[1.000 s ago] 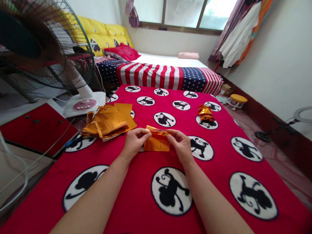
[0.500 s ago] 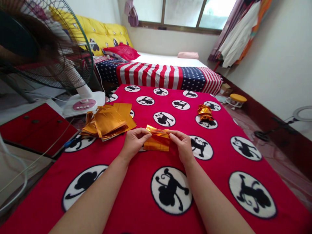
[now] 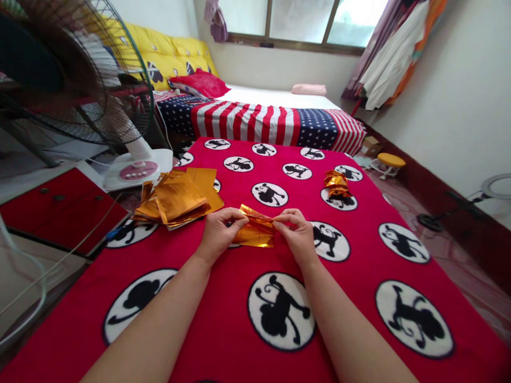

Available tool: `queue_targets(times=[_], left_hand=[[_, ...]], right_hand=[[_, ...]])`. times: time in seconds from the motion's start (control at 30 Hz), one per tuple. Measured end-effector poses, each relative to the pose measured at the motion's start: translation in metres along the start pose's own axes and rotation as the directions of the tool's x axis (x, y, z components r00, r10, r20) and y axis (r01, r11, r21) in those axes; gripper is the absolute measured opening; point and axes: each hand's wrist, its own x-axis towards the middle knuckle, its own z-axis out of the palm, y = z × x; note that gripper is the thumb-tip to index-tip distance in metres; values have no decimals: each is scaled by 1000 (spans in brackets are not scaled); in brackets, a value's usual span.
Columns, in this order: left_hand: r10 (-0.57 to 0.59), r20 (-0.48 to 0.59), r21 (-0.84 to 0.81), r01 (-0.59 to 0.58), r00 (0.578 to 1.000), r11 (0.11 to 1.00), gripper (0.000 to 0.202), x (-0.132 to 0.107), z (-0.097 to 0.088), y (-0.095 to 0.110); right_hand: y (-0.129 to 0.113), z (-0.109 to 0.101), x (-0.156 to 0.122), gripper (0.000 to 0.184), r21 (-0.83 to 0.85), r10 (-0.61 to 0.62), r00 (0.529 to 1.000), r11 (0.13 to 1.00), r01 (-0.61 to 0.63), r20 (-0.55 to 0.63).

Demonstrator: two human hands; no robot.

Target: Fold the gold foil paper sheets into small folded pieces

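A shiny gold foil paper sheet (image 3: 257, 235), partly folded along its far side, is held just above the red cloth with black monkey prints (image 3: 223, 319). My left hand (image 3: 221, 231) pinches its left end between thumb and forefinger. At the right end, my right hand (image 3: 295, 231) grips the folded strip with thumb and fingertips. To the left lies a loose pile of flat gold foil sheets (image 3: 179, 197). Several folded gold foil pieces (image 3: 336, 183) sit in a small heap on the far right of the cloth.
A running fan (image 3: 136, 165) stands at the left beyond the foil pile, near a red-topped cabinet (image 3: 64, 207). Behind the cloth is a bed with a striped, starred cover (image 3: 255, 121). A yellow stool (image 3: 390, 159) and a ring-light stand (image 3: 451, 207) are on the floor at right.
My right hand's fingertips have shifted slightly left along the fold, and the foil sheet's right side has turned a little. My left hand stays almost in place.
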Motion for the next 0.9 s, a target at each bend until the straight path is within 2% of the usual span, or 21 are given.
queue_targets(times=[0.07, 0.17, 0.27, 0.43, 0.63, 0.73, 0.9], left_hand=[[-32, -7, -17, 32, 999, 999, 12, 0, 2, 0], [-81, -16, -62, 80, 997, 995, 12, -1, 4, -1], [-111, -30, -97, 108, 993, 989, 13, -1, 5, 0], [-173, -43, -152, 165, 984, 975, 15, 0, 5, 2], [-242, -63, -205, 225, 968, 953, 19, 1, 4, 3], [-258, -84, -224, 234, 962, 946, 20, 3, 4, 2], [-262, -95, -234, 235, 960, 944, 21, 3, 4, -1]], right_hand=[[0, 0, -1, 7, -15, -15, 1000, 1000, 15, -1], [0, -1, -2, 8, 17, 46, 998, 999, -46, 49], [0, -1, -4, 11, 65, 86, 995, 994, -90, 52], [-2, -2, -5, 7, 93, 65, 996, 993, -71, 62], [-6, -5, -6, 12, 162, 48, 992, 984, -67, 120], [-5, -5, -5, 20, 143, 32, 993, 989, -48, 109], [-4, -5, -5, 23, 100, 19, 994, 995, -30, 104]])
